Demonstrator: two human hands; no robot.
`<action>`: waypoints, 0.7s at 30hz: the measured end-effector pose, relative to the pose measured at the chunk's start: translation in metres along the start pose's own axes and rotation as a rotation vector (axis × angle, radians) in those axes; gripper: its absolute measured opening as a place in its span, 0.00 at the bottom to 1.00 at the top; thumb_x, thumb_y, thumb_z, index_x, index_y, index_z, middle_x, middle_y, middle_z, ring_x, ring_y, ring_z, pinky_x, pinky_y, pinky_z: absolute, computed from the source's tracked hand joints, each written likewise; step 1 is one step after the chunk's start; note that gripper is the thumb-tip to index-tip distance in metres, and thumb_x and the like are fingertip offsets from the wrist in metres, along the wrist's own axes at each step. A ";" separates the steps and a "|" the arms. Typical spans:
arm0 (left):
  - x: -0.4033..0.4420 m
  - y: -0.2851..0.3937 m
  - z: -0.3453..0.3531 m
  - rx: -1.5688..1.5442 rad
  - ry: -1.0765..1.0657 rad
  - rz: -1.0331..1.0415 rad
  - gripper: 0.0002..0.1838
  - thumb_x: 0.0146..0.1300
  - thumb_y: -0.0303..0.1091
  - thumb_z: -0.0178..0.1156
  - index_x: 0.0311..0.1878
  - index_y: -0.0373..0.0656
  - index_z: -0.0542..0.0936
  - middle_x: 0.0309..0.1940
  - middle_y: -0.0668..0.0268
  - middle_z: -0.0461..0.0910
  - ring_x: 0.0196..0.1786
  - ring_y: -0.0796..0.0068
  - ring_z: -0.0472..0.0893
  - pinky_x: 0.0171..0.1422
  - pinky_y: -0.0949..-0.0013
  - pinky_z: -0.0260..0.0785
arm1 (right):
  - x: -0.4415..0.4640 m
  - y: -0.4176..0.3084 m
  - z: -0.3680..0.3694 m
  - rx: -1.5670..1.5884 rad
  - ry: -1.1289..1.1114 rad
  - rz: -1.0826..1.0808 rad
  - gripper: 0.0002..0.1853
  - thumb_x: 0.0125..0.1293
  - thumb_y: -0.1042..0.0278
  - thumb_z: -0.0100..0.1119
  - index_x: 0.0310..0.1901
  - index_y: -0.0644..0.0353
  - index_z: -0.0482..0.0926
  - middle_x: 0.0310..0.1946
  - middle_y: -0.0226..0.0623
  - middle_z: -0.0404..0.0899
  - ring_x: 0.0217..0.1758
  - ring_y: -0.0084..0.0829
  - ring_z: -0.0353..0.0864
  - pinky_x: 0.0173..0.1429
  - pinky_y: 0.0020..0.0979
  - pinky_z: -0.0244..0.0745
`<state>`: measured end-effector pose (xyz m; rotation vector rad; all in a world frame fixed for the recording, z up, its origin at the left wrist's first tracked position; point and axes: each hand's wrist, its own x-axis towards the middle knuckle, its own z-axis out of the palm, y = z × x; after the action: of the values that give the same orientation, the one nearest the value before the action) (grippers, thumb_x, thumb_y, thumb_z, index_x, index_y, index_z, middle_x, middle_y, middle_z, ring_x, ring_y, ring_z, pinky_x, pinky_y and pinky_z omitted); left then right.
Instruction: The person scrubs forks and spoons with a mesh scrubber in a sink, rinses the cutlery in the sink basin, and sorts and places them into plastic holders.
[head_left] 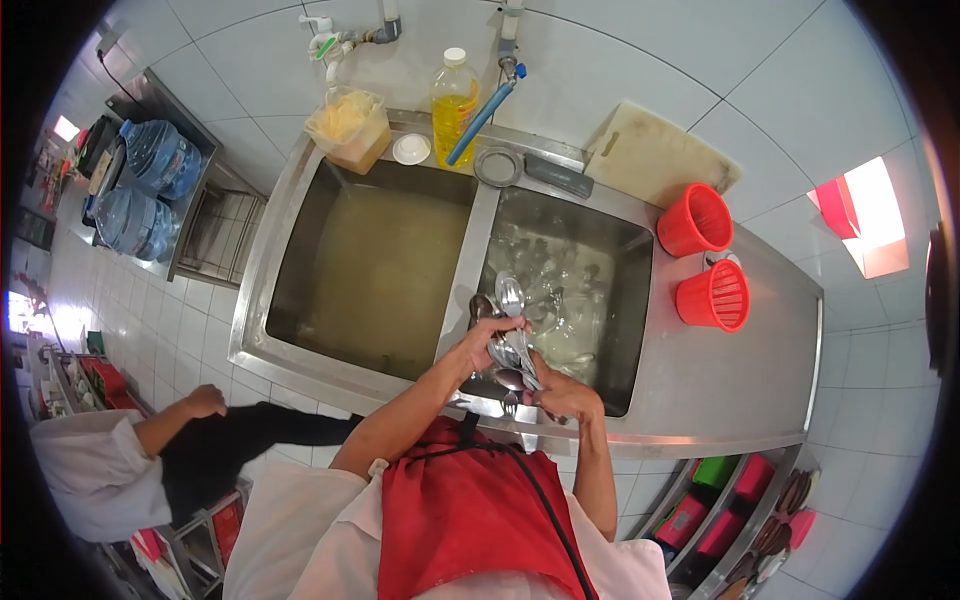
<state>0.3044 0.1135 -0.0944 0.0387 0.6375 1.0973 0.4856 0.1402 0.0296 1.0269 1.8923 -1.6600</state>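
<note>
Two sink basins (pixel 470 260) are holding water; a bottle of yellow liquid (pixel 450 122) is bearing illegible print. The left hand (pixel 485 342) and right hand (pixel 568 396) are clamping fingers on bunched cutlery (pixel 505 352) over the right basin's (pixel 630 300) near side.

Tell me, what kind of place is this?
Probably the washing-up spot of a restaurant or canteen kitchen. There's a big metal double sink, a bunch of spoons and forks held over it, and two red plastic baskets beside it.
</note>
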 end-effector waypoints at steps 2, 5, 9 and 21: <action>0.022 0.002 -0.022 -0.183 -0.257 -0.010 0.18 0.68 0.46 0.57 0.24 0.49 0.70 0.22 0.70 0.71 0.32 0.73 0.75 0.41 0.65 0.71 | 0.005 0.012 -0.001 -0.102 -0.116 0.080 0.49 0.52 0.68 0.56 0.73 0.67 0.41 0.56 0.58 0.73 0.47 0.43 0.81 0.50 0.38 0.74; 0.034 0.022 0.001 -0.271 -0.028 0.243 0.24 0.72 0.46 0.51 0.19 0.52 0.60 0.14 0.74 0.59 0.24 0.73 0.67 0.39 0.67 0.68 | 0.014 0.047 0.012 0.061 0.151 -0.081 0.31 0.56 0.74 0.52 0.64 0.61 0.60 0.29 0.35 0.72 0.23 0.25 0.69 0.22 0.29 0.64; 0.037 0.084 0.014 -0.371 0.040 0.386 0.25 0.72 0.46 0.51 0.18 0.52 0.59 0.13 0.75 0.55 0.19 0.76 0.62 0.31 0.71 0.65 | -0.011 0.072 -0.004 -0.064 0.125 0.008 0.39 0.56 0.70 0.54 0.69 0.71 0.55 0.45 0.45 0.75 0.34 0.29 0.76 0.40 0.28 0.72; -0.006 0.013 0.036 0.195 0.010 0.073 0.19 0.66 0.49 0.61 0.45 0.42 0.76 0.27 0.75 0.67 0.19 0.89 0.60 0.20 0.82 0.49 | -0.005 0.028 0.004 1.639 0.622 -0.636 0.11 0.64 0.75 0.57 0.48 0.60 0.72 0.20 0.28 0.69 0.19 0.19 0.65 0.21 0.23 0.58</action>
<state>0.3099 0.1243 -0.0578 0.2259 0.7557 1.1026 0.5090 0.1355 0.0139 1.6176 0.6703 -3.7581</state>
